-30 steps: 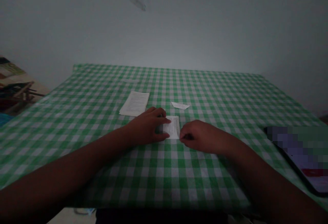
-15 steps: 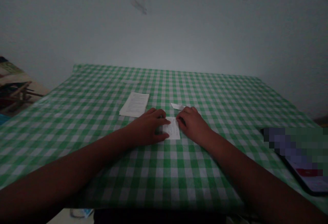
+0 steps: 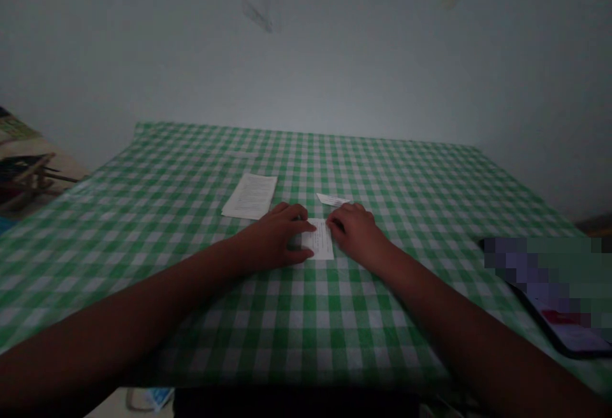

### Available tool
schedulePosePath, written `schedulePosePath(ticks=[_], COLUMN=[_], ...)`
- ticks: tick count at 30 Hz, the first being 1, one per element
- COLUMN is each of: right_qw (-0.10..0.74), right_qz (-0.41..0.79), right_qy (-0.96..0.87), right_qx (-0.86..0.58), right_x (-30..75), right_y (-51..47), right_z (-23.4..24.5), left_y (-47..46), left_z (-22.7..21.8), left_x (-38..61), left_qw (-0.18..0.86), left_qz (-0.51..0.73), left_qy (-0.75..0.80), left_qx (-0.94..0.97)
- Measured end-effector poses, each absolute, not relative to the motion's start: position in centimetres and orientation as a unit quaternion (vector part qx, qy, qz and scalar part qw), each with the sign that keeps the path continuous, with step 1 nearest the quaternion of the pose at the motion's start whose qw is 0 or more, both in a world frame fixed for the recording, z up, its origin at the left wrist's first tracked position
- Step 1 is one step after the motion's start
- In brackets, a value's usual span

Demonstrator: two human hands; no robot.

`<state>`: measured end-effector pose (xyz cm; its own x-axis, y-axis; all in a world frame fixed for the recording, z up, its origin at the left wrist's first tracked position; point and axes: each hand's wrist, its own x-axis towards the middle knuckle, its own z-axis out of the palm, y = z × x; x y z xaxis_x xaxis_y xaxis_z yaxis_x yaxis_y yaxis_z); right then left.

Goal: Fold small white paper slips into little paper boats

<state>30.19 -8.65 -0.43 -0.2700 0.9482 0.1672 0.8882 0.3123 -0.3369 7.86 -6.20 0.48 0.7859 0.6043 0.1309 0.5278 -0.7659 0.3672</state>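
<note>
White printed paper slip [image 3: 319, 240], flat, between left hand [image 3: 272, 236], right hand [image 3: 355, 233]

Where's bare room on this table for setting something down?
Crowded at the paper slip between the left hand and right hand, sheet and strip close by. Bare cloth lies left of the sheet and between right hand and phone.

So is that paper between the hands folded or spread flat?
Spread flat, it seems: the white slip lies level on the gingham tablecloth, no flap raised.
</note>
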Motion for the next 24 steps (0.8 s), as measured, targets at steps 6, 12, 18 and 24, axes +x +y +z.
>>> schedulePosePath(ticks=[6,12,18,24], right_qw=[0.157,0.121,0.102,0.153], right_qz=[0.098,0.16,0.205,0.163], right_qy=[-0.787,-0.815,-0.825,-0.801], right_qx=[-0.589,-0.544,-0.516,-0.556], right_x=[30.0,30.7,31.2,30.7], right_y=[-8.5,-10.0,-11.0,-9.6], right_z=[-0.3,1.5,2.1,0.8], left_y=[-6.3,-6.3,-6.3,-6.2], left_z=[0.6,0.6,0.7,0.8], left_x=[7.8,7.8,7.8,7.8], left_qw=[0.156,0.153,0.159,0.159], left_qz=[0.116,0.121,0.121,0.114], left_qy=[0.305,0.309,0.31,0.309], left_qx=[0.932,0.931,0.93,0.931])
